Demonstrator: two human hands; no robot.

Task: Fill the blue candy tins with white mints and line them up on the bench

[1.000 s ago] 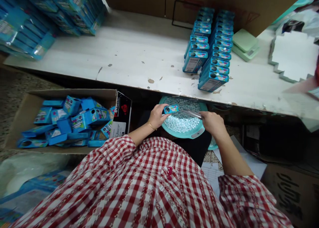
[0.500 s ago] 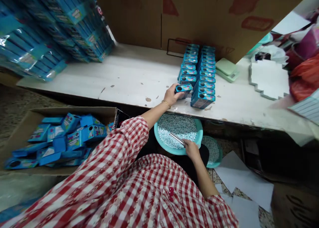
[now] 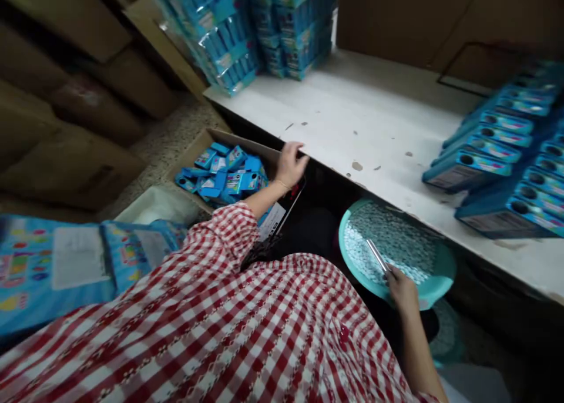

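My left hand (image 3: 291, 163) hovers with fingers spread and nothing in it, above the near corner of a cardboard box (image 3: 200, 141) filled with several loose blue packets (image 3: 222, 175). My right hand (image 3: 402, 288) rests at the rim of a teal basin (image 3: 443, 276) of small white-blue pellets and grips a thin clear tube (image 3: 376, 255) that lies over the pellets. Filled blue boxes (image 3: 497, 156) stand in rows on the white bench (image 3: 352, 121) at the right.
Wrapped stacks of blue boxes (image 3: 259, 27) sit at the bench's far end. Brown cartons (image 3: 66, 121) line the floor at left. A white bag (image 3: 158, 206) and blue printed packs (image 3: 57, 268) lie beside my left side. A second basin (image 3: 445, 332) sits lower right.
My left hand left the blue box in the row on the bench and swung left over the cardboard box, now holding nothing. The view turned left. My right hand stays at the basin.
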